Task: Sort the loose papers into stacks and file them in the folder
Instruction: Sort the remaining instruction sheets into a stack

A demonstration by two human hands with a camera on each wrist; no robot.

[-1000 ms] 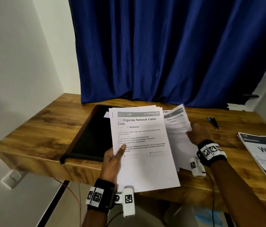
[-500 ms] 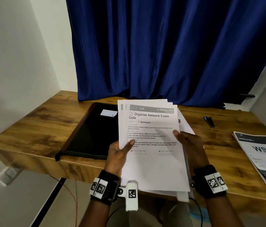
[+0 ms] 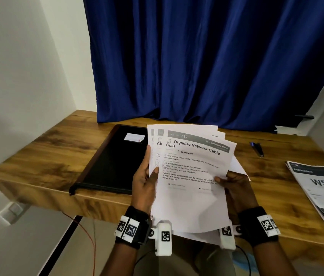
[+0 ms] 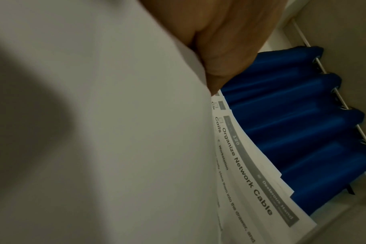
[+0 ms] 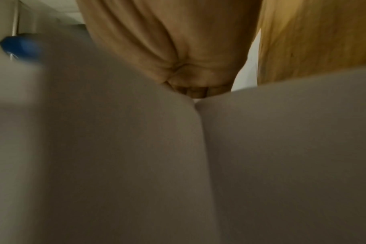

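A fanned sheaf of white printed papers (image 3: 193, 176) is held up over the desk's front edge; the top sheet reads "Organize Network Cable Coils". My left hand (image 3: 147, 176) grips its left edge, thumb on the front. My right hand (image 3: 231, 184) grips the right edge, thumb on the top sheet. In the left wrist view the papers (image 4: 240, 165) fill the frame beside my palm (image 4: 230, 41). In the right wrist view blurred paper (image 5: 178, 165) hides most of my hand (image 5: 188, 66). A black folder (image 3: 113, 164) lies flat on the desk at the left, a small white card (image 3: 134, 137) on it.
The wooden desk (image 3: 37, 156) ends at a blue curtain (image 3: 197, 66) behind. A separate stack of papers headed "WS 07" (image 3: 322, 188) lies at the right edge. A dark pen (image 3: 256, 149) rests at the back right. A red wire (image 3: 83, 230) hangs under the desk.
My right hand brought its loose sheets from the desk to the sheaf and now holds the sheaf's right edge. The papers have fanned out and tilted a little to the right.
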